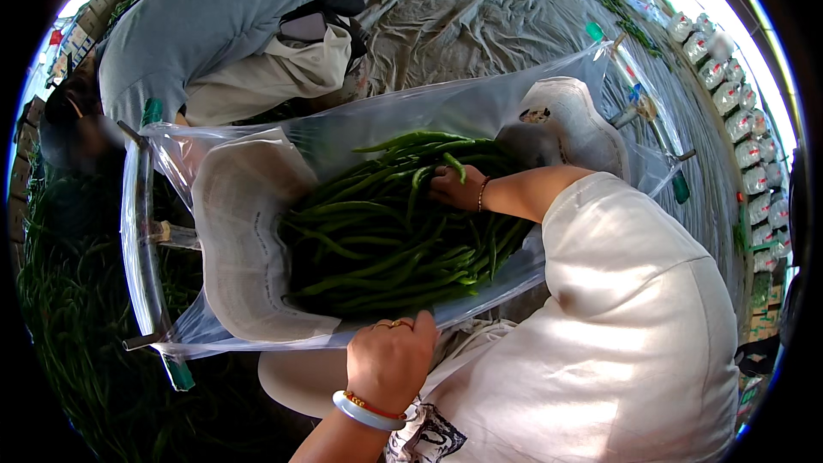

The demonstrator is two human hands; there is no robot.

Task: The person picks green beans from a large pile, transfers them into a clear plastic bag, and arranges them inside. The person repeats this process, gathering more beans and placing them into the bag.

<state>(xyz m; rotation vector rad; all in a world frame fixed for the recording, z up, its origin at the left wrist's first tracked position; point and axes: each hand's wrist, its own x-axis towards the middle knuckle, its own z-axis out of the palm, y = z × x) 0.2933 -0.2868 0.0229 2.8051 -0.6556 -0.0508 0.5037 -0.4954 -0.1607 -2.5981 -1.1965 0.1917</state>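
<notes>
Long green chili peppers (379, 225) lie heaped, mostly lengthwise, inside a clear plastic bag (411, 103). The bag is stretched open over a frame with metal bars. White printed paper (238, 257) lines its left end, and another paper sheet (572, 103) rises at the right end. My right hand (460, 186) reaches into the heap with curled fingers around a few peppers; one pepper tip curves up over the hand. At the bag's near edge, my left hand (389, 354) grips the plastic, its fingertips hidden behind the rim.
A person in a grey top (212, 32) bends over at the upper left. Loose green peppers (77, 321) cover the ground at left. Wrinkled plastic sheeting (463, 19) spreads beyond the bag. Filled clear bags (749, 122) stand in rows at right; cartons (96, 9) line the far left.
</notes>
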